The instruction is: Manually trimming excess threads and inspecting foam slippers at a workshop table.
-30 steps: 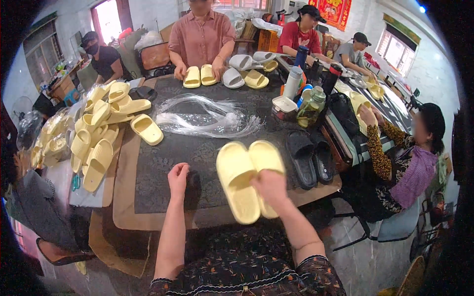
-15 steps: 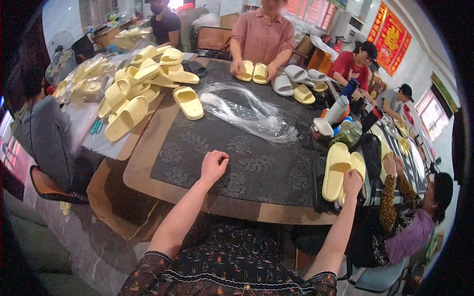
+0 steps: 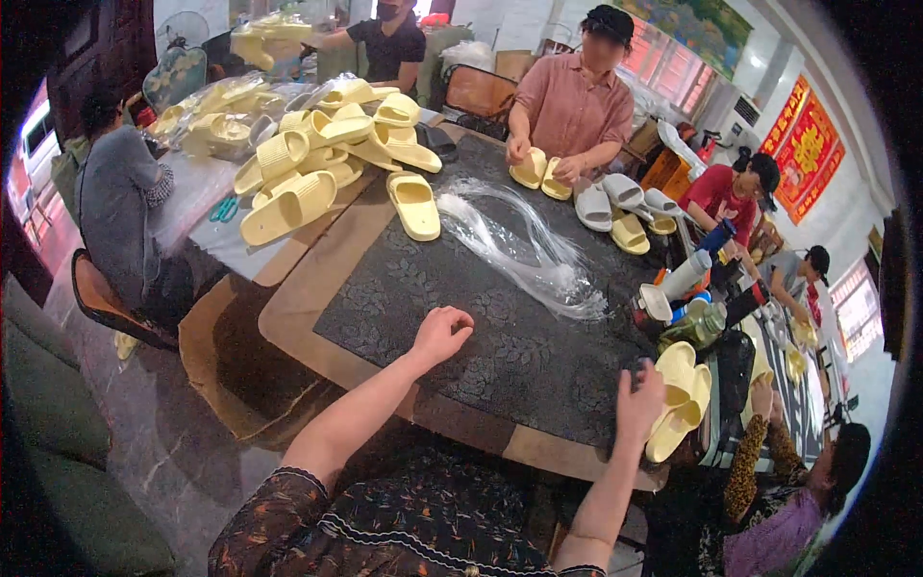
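Over the dark patterned table mat (image 3: 385,288), my left hand (image 3: 444,333) hovers with curled fingers and nothing visible in them. My right hand (image 3: 640,404) is at the table's right front edge. A small, blurred black object (image 3: 634,366) shows between its thumb and fingers; its kind is unclear. Right beside that hand lies a pair of yellow slide slippers (image 3: 685,389), partly overlapping. A single yellow slipper (image 3: 415,206) rests on the mat farther off, next to a loose bundle of clear plastic strips (image 3: 519,252).
Yellow slippers (image 3: 288,207) are heaped at the far left, near teal scissors (image 3: 224,209). Across the table a person handles a yellow pair (image 3: 541,173), beside grey slippers (image 3: 593,206). Bottles and a jar (image 3: 704,325) crowd the right side. Co-workers sit left and right.
My right hand has let go of the yellow slippers and moved left, with a black object now at its fingers. The slippers lie differently. My left hand stays curled; the whole view has shifted.
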`<action>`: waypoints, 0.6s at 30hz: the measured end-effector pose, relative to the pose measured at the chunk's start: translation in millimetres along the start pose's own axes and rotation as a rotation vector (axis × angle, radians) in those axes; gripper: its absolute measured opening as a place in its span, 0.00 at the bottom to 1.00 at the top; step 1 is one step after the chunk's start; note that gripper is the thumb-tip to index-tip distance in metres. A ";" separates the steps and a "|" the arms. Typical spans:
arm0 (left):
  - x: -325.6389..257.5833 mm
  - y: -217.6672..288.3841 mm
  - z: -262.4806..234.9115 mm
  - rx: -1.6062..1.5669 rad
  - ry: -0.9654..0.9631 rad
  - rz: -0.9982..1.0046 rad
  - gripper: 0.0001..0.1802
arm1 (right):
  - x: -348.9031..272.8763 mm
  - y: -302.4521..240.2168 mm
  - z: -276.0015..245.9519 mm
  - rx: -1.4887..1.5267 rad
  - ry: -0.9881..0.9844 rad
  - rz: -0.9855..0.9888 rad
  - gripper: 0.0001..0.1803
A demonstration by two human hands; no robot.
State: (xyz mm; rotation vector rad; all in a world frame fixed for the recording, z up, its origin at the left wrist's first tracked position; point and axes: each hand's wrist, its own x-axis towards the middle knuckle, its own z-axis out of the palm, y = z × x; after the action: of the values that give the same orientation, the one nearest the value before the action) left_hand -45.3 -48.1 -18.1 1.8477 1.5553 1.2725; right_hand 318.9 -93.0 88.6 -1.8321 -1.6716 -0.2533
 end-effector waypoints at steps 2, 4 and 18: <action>4.9 -11.0 -7.2 -0.200 -0.024 -0.064 0.11 | -8.3 -27.6 21.8 0.187 -0.116 -0.069 0.18; 7.3 -28.1 -30.6 -0.267 0.031 -0.105 0.17 | -19.1 -44.4 45.5 0.230 -0.200 -0.167 0.14; 95.9 -101.1 -234.2 -0.265 0.522 -0.411 0.39 | -55.5 -54.2 110.7 0.442 -0.353 -0.072 0.09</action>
State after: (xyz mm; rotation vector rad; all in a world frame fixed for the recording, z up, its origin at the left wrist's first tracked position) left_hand -299.9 14.6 56.4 1.0066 1.7875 1.7306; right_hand 228.0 -76.6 -10.0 -1.5412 -1.8475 0.4065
